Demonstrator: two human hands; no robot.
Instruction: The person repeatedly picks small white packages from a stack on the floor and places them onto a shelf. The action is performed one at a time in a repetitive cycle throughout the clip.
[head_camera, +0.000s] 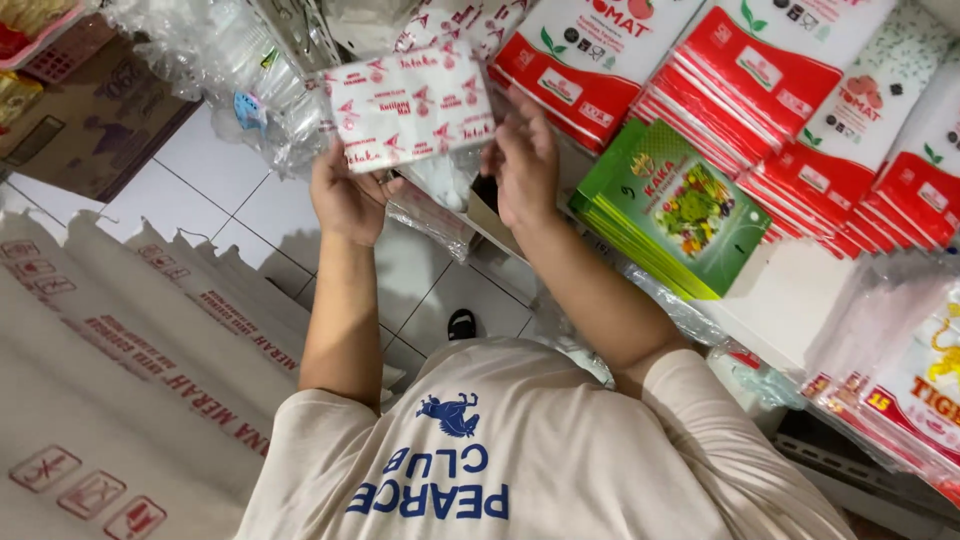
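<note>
— What are the hands doing right now?

— Both are gripping the same thing: a flat white pack of plastic bags with red print. The left hand is clasping its lower left corner, fingers curled behind it. The right hand is pinching the right edge, fingers spread along the side.

— So where is the pack sitting relative to the person?

— It is being held up in front of and above both hands, clear of the shelf, its long axis running left to right and tilting slightly, the right end a little higher. Neither hand is nearer; they are bracketing it, one at each end.

— And what is lying behind it?

— Just beside the right hand, red and white packs are leaning in rows on a white shelf, with a green stack of packs lying flat next to them. Above the left hand, clear bundled plastic cups are hanging close to the held pack.

— What about the floor?

— White floor tiles are showing below the arms, with a dark sandal peeking out. Big white sacks with red lettering are filling the left side, and a cardboard box is standing well apart at the upper left.
</note>
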